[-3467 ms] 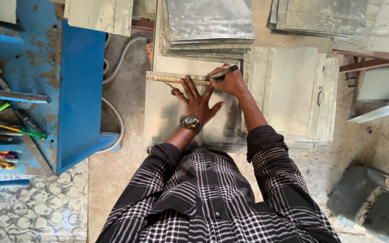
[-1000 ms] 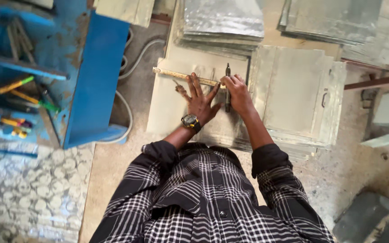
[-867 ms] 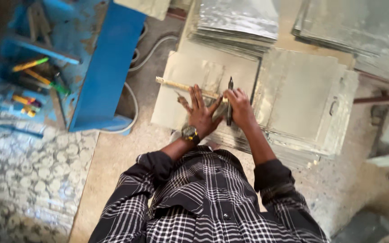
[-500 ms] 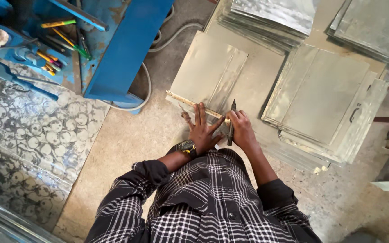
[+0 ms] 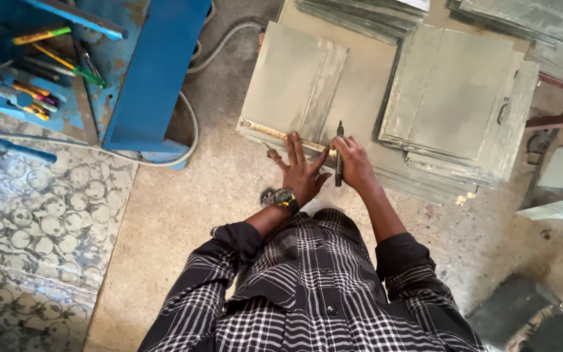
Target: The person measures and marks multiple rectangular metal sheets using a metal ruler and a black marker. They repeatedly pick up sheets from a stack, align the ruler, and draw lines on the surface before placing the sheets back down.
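Head view: left hand (image 5: 301,171) spread flat on long yellowish ruler (image 5: 280,132); right hand (image 5: 354,163) grips black marker pen (image 5: 339,156) on grey metal sheet (image 5: 324,85).

Even daylight, soft shadows, mild sheen on metal sheets, sharp focus, wide-angle bending at edges.

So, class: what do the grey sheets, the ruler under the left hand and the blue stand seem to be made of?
Grey sheets: likely thin sheet metal, dull grey, with folded ridges and thin stacked edges. Ruler under the left hand: yellowish, wood or brass, unclear. Blue stand: painted metal, with worn, rusty patches.
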